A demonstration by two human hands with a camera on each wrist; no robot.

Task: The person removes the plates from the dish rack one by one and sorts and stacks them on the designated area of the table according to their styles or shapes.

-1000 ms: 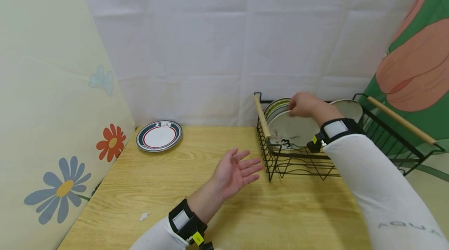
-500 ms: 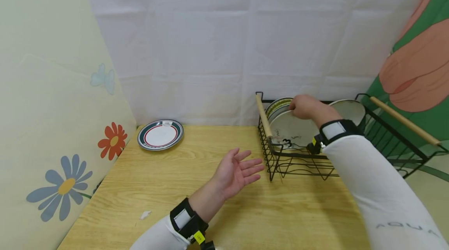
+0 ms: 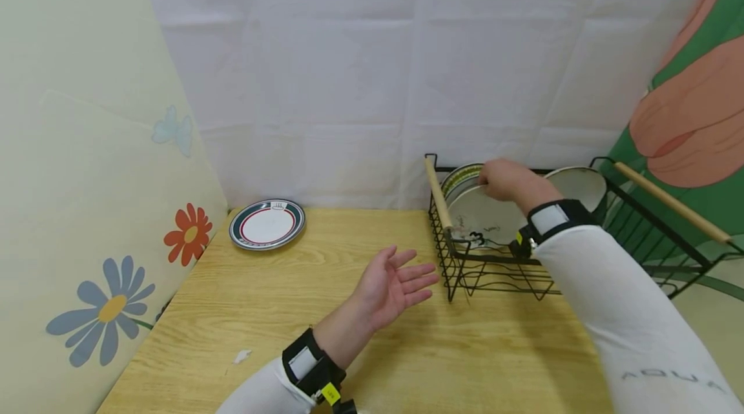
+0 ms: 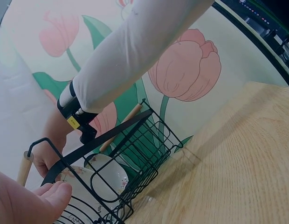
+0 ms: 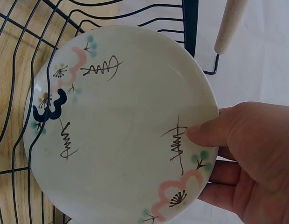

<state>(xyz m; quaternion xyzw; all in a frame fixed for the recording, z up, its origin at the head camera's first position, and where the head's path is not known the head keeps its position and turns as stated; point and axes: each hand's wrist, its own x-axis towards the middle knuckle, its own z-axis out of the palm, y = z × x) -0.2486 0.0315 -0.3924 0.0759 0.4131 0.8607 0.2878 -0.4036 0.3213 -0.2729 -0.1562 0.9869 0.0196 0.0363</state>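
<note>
In the head view, a black wire dish rack [image 3: 494, 258] with wooden handles stands on the right of the table. My right hand [image 3: 508, 183] pinches the upper rim of a pale plate [image 3: 476, 215] standing on edge inside the rack. The right wrist view shows this plate [image 5: 121, 121] with pink flowers and dark brush strokes, thumb on its front and fingers behind. Beside it stands a plate with a green patterned rim [image 3: 460, 176]. My left hand [image 3: 395, 288] is held palm up, fingers straight, left of the rack, with nothing in it.
A plate with a dark green rim [image 3: 267, 225] lies flat at the table's back left. Another pale dish [image 3: 577, 185] stands at the rack's right. A small white scrap [image 3: 241, 356] lies on the wooden table [image 3: 325, 239]. White cloth [image 3: 325, 72] hangs behind.
The head view has shifted slightly. My right hand keeps its hold on the pale plate in the rack, and my left hand stays nearly still.
</note>
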